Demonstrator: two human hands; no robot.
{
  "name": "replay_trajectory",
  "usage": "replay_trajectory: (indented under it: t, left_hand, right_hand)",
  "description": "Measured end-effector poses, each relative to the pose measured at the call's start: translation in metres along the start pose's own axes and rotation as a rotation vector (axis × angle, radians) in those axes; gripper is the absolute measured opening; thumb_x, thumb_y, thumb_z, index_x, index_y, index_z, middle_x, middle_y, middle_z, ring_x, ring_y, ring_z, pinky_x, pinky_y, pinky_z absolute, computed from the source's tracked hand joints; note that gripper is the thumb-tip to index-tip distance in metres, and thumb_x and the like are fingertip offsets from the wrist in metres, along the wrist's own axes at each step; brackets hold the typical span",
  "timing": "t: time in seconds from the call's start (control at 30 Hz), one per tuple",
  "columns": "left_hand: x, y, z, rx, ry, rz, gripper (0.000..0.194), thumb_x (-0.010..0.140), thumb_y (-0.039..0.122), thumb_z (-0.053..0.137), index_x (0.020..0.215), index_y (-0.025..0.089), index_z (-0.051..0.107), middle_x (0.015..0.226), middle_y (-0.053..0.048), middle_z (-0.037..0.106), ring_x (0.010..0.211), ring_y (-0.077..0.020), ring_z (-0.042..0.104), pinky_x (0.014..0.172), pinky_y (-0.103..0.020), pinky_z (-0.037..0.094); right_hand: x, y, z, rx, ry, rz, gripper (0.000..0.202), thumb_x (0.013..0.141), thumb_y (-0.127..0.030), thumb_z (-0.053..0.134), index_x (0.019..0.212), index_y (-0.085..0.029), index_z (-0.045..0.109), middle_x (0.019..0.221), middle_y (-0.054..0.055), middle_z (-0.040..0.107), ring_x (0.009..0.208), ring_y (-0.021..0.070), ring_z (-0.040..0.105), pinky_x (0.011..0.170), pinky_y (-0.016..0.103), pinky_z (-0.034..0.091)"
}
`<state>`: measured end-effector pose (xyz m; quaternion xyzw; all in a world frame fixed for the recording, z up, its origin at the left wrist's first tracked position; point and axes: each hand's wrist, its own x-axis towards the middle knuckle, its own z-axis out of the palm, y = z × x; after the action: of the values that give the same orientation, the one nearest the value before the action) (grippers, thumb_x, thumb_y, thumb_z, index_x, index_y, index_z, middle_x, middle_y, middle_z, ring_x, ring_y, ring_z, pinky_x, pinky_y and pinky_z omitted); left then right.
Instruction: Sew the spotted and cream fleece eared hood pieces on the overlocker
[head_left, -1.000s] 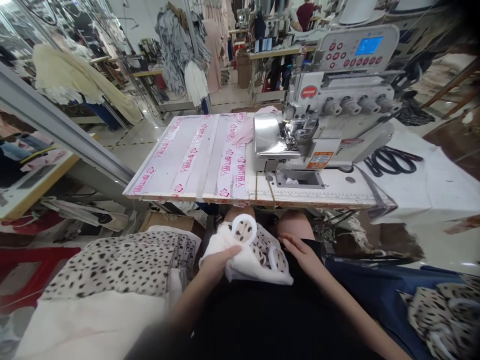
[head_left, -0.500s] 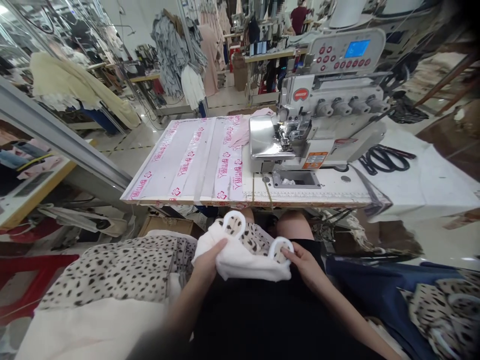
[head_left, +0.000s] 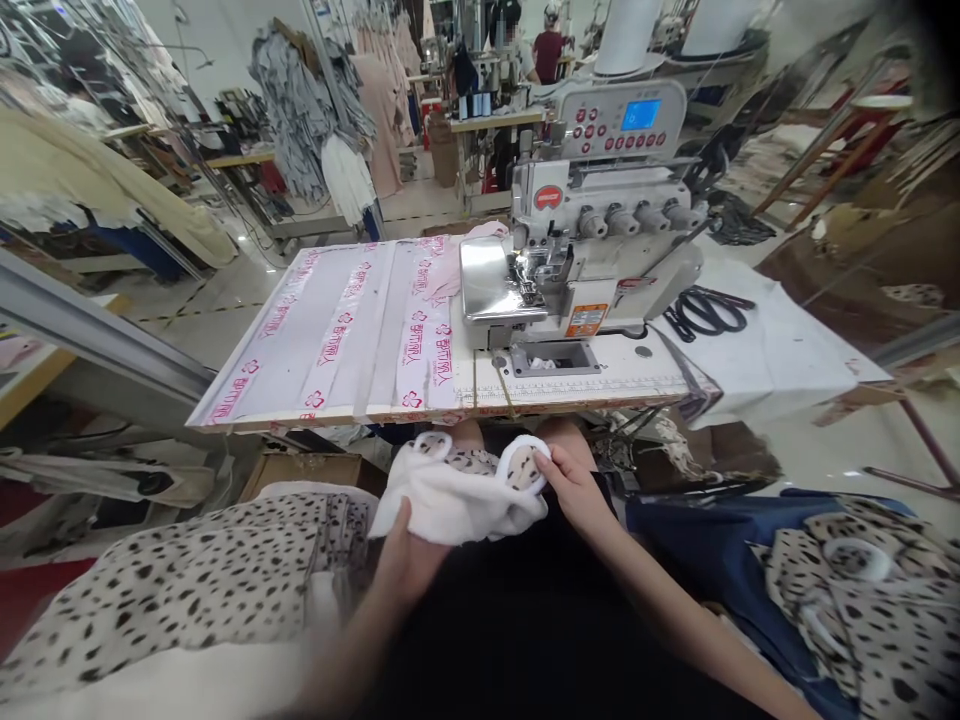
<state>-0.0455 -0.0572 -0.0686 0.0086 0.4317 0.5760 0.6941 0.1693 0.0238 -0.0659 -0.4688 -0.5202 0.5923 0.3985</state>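
Note:
A white fleece piece (head_left: 457, 505) with two rounded, white-rimmed, spotted ears lies over my lap, below the table's front edge. My left hand (head_left: 412, 555) is under its lower left side, thumb raised against the cloth and the fingers hidden beneath it. At its right end, my right hand (head_left: 566, 478) pinches the white rim of the right ear (head_left: 523, 467) between thumb and fingers. The left ear (head_left: 433, 445) stands at the upper left of the piece, touched by neither hand. Spotted cloth shows between the ears.
An overlock sewing machine (head_left: 600, 215) stands on the white table (head_left: 300, 340) ahead. Black scissors (head_left: 709, 312) lie at its right. Spotted fabric (head_left: 202, 570) is stacked at my left; more spotted pieces (head_left: 877, 620) rest on blue cloth at my right. A person (head_left: 550, 50) is far back.
My left hand has moved lower on the white piece, away from the left ear. The right ear is now raised and turned in my right hand. The view has shifted to the right.

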Motion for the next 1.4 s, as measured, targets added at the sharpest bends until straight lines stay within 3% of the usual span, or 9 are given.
replay_trajectory:
  t: [0.1,0.27,0.53,0.67,0.77,0.97,1.1,1.23,1.4]
  left_hand:
    - [0.002,-0.024,0.007,0.016,-0.088,-0.164,0.075,0.056,0.058,0.068,0.117,0.019,0.048,0.132,-0.011,0.042,0.127,-0.0337,0.028,0.094,-0.046,0.040]
    - [0.007,-0.039,0.031,0.133,-0.208,0.006,0.064,0.060,0.035,0.074,0.116,0.014,0.050,0.124,-0.013,0.050,0.122,-0.0306,0.036,0.101,-0.045,0.031]
    - [0.005,-0.037,0.032,0.374,0.026,0.177,0.044,0.066,0.027,0.070,0.105,0.011,0.059,0.115,-0.012,0.057,0.112,-0.0262,0.049,0.101,-0.039,0.034]
    - [0.005,-0.041,0.028,0.275,0.142,0.237,0.044,0.065,0.027,0.071,0.104,0.012,0.060,0.113,-0.012,0.059,0.112,-0.0260,0.050,0.101,-0.040,0.035]
    - [0.003,-0.042,0.030,0.119,0.181,0.229,0.041,0.065,0.028,0.071,0.100,0.010,0.061,0.105,-0.013,0.063,0.104,-0.0272,0.055,0.095,-0.041,0.041]
    - [0.002,-0.030,0.036,-0.042,0.045,0.092,0.044,0.071,0.029,0.065,0.111,0.012,0.054,0.108,-0.012,0.061,0.106,-0.0240,0.054,0.098,-0.038,0.039]
    - [0.004,-0.028,0.026,0.025,0.032,0.166,0.048,0.068,0.032,0.068,0.109,0.011,0.054,0.114,-0.013,0.058,0.110,-0.0252,0.051,0.100,-0.039,0.035]
    - [0.000,-0.034,0.019,0.185,-0.097,0.153,0.054,0.063,0.024,0.072,0.112,0.010,0.054,0.112,-0.014,0.059,0.109,-0.0283,0.051,0.100,-0.042,0.034]
    - [-0.008,-0.038,0.028,0.038,-0.086,0.156,0.063,0.063,0.025,0.072,0.120,0.014,0.048,0.107,-0.012,0.062,0.108,-0.0287,0.052,0.100,-0.043,0.034]
  right_hand:
    - [-0.003,0.002,0.012,-0.011,-0.074,0.011,0.030,0.081,-0.048,0.047,0.076,-0.019,0.050,0.063,-0.003,0.045,0.058,0.0117,0.043,0.053,0.022,0.037]
    - [-0.007,0.003,0.034,-0.020,-0.132,-0.011,0.027,0.081,-0.044,0.049,0.075,-0.018,0.051,0.064,-0.004,0.044,0.060,0.0111,0.041,0.056,0.022,0.035]
    - [-0.012,0.010,0.040,0.049,-0.181,0.051,0.025,0.079,-0.044,0.052,0.080,-0.019,0.056,0.070,-0.001,0.054,0.067,0.0143,0.050,0.063,0.025,0.041]
    - [-0.027,0.007,0.040,0.080,-0.387,0.053,0.028,0.077,-0.036,0.060,0.100,-0.019,0.059,0.094,0.004,0.061,0.091,0.0200,0.054,0.082,0.030,0.042]
    - [-0.036,0.005,0.042,0.152,-0.447,0.058,0.029,0.080,-0.033,0.056,0.106,-0.020,0.057,0.098,0.004,0.062,0.092,0.0196,0.054,0.082,0.030,0.043]
    - [-0.037,0.006,0.046,0.245,-0.441,0.096,0.031,0.080,-0.034,0.057,0.109,-0.022,0.057,0.099,0.003,0.062,0.094,0.0188,0.055,0.082,0.029,0.043]
    - [-0.032,0.003,0.042,0.185,-0.427,0.091,0.033,0.081,-0.039,0.055,0.108,-0.020,0.059,0.098,0.004,0.062,0.093,0.0199,0.055,0.082,0.030,0.043]
    - [-0.033,0.001,0.042,0.124,-0.384,0.072,0.033,0.084,-0.039,0.050,0.107,-0.019,0.060,0.098,0.005,0.063,0.088,0.0193,0.056,0.078,0.031,0.044]
    - [-0.045,0.005,0.048,0.230,-0.352,0.057,0.030,0.084,-0.036,0.052,0.108,-0.021,0.061,0.102,0.005,0.062,0.088,0.0190,0.056,0.078,0.030,0.044]
